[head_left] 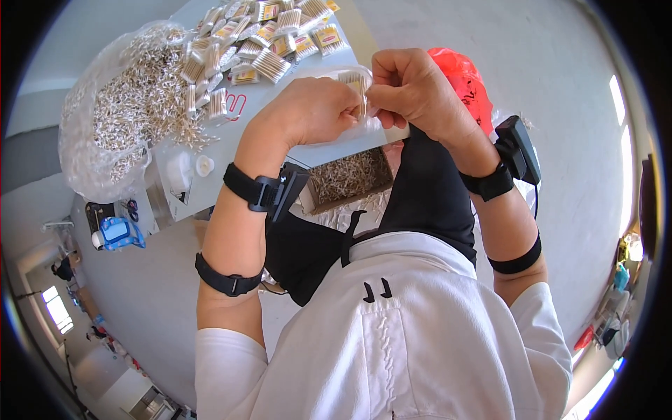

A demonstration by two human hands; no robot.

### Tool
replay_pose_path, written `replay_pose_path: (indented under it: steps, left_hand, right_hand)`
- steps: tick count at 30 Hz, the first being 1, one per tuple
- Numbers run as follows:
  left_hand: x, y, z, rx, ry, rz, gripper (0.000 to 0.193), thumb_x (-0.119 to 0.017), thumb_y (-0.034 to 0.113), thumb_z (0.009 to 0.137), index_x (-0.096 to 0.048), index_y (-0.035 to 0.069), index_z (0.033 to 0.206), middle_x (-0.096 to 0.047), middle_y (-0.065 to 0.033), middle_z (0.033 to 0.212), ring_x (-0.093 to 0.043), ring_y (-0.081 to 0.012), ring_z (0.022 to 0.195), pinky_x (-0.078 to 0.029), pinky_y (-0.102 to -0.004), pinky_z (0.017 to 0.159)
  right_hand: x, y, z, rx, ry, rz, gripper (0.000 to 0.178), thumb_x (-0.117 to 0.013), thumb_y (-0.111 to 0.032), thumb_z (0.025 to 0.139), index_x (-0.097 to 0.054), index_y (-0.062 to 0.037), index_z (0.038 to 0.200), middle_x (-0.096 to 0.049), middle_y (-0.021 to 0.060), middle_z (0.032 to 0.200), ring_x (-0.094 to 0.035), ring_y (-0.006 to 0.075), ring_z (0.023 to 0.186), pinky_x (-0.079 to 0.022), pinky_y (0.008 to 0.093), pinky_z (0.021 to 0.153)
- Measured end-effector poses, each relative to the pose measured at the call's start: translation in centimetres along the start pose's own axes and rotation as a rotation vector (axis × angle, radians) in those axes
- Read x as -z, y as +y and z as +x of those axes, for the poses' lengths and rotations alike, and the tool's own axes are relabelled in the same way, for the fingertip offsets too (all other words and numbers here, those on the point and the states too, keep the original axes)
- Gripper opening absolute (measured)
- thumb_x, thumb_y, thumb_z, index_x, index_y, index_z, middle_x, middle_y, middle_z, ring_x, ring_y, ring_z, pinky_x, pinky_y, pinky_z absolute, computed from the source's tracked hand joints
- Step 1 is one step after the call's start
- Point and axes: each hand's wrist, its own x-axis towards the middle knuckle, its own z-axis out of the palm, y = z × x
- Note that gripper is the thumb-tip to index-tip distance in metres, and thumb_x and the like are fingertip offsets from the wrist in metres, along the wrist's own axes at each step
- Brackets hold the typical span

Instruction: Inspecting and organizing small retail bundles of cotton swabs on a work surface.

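Here, hands (409,87) partly hide a swab packet (358,82).

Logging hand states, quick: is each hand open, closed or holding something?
Left hand: closed, holding a swab pack.
Right hand: closed, pinching clear wrapper at the pack.

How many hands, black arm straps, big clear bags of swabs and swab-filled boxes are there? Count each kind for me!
Hands: 2
Black arm straps: 4
Big swab bag: 1
Swab-filled box: 1
Total: 8
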Motion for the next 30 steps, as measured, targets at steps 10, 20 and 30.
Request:
replay_pose_path:
  steps: [10, 20, 30]
  left_hand:
    - [0.1, -1.0, 2.6, 0.014, -0.069, 0.113, 0.021, -0.054, 0.024, 0.082, -0.068, 0.008, 0.083, -0.069, -0.0144, 0.085, -0.065, -0.0341, 0.083, -0.051, -0.0421, 0.072]
    - [0.6, -1.0, 1.2, -0.095, 0.136, -0.168, 0.022, -0.054, 0.018, 0.088, -0.066, 0.000, 0.092, -0.066, -0.0205, 0.088, -0.065, -0.0355, 0.085, -0.050, -0.0399, 0.074]
    - [-4.2, -2.4, -4.7, -0.089, 0.698, -0.192, 0.120, -0.090, 0.042, 0.052, -0.027, 0.005, 0.147, -0.046, -0.0134, 0.139, -0.042, -0.0264, 0.128, -0.039, -0.0411, 0.103]
  right_hand:
    - [0.1, 0.8, 1.0, -0.104, 0.176, 0.364, 0.021, -0.062, -0.003, 0.085, -0.050, -0.0050, 0.067, -0.060, 0.0063, 0.061, -0.057, 0.0087, 0.047, -0.040, 0.0189, 0.039]
    - [1.9, 2.8, 1.6, -0.099, 0.162, 0.753, 0.010, -0.059, 0.001, 0.083, -0.055, 0.0023, 0.073, -0.064, 0.0154, 0.071, -0.059, 0.0130, 0.052, -0.045, 0.0217, 0.042]
    - [3.6, 5.6, 0.9, 0.092, 0.051, 0.724, 0.026, -0.067, -0.005, 0.083, -0.056, 0.0000, 0.106, -0.063, 0.0094, 0.088, -0.059, 0.0126, 0.072, -0.048, 0.0232, 0.061]
